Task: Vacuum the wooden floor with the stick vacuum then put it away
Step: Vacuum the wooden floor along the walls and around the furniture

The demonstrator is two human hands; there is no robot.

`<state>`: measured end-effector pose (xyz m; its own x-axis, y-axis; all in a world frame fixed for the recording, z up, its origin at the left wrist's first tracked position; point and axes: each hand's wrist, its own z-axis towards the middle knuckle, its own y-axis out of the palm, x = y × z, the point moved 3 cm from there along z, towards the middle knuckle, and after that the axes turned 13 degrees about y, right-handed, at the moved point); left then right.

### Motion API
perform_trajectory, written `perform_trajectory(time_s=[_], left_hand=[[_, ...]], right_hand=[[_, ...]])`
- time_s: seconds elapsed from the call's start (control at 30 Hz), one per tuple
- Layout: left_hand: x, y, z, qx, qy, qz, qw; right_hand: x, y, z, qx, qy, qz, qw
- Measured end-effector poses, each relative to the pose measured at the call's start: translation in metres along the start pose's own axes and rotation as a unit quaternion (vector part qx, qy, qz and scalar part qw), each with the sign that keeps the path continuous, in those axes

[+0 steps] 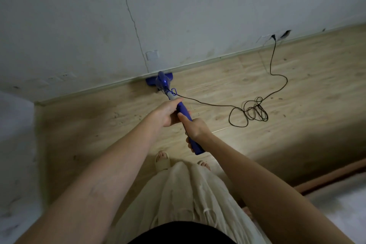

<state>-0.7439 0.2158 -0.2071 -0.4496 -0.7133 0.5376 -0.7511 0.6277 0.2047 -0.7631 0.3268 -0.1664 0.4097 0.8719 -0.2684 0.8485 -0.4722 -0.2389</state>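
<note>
Left hand (168, 113), right hand (195, 128): both gripping vacuum (179, 108) handle. Head (158, 79) at wall (178, 6) edge of floor (297, 89). Cord (251, 111) coiled right, plugged. Step: vacuuming. Next: likely pull back, avoid cord.

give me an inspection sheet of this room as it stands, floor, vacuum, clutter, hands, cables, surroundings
surface: wooden floor, pale planks, dark specks scattered on it.
job's things: blue stick vacuum, head against the skirting at the wall.
clutter: nothing seen apart from the specks.
grippers: left hand grips the handle higher up the stick; right hand grips it lower, near the end.
cables: black cord runs from the vacuum across the floor, loops in a loose tangle, then rises to a wall socket.
surroundings: grey wall with a long crack; a reddish edge at lower right, unclear what.
</note>
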Motion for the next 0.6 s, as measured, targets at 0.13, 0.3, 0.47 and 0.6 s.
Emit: perform_trajectory(time_s=[0.13, 0.3, 0.47, 0.6], left_hand=[[0.015, -0.017, 0.001, -0.025, -0.01, 0.007, 1.0], [0.007, -0.008, -0.007, -0.014, 0.0, 0.0, 1.0], [-0.013, -0.001, -0.023, -0.004, 0.009, -0.044, 0.999], [-0.032, 0.011, -0.042, 0.001, 0.016, -0.071, 0.997]], right_hand=[[-0.013, 0.014, -0.004, -0.004, 0.007, 0.026, 1.0], [-0.006, 0.009, -0.014, 0.021, 0.016, 0.015, 1.0], [0.013, 0.004, -0.033, 0.014, 0.011, -0.003, 1.0], [0.028, -0.011, -0.054, 0.001, -0.012, -0.011, 1.0]])
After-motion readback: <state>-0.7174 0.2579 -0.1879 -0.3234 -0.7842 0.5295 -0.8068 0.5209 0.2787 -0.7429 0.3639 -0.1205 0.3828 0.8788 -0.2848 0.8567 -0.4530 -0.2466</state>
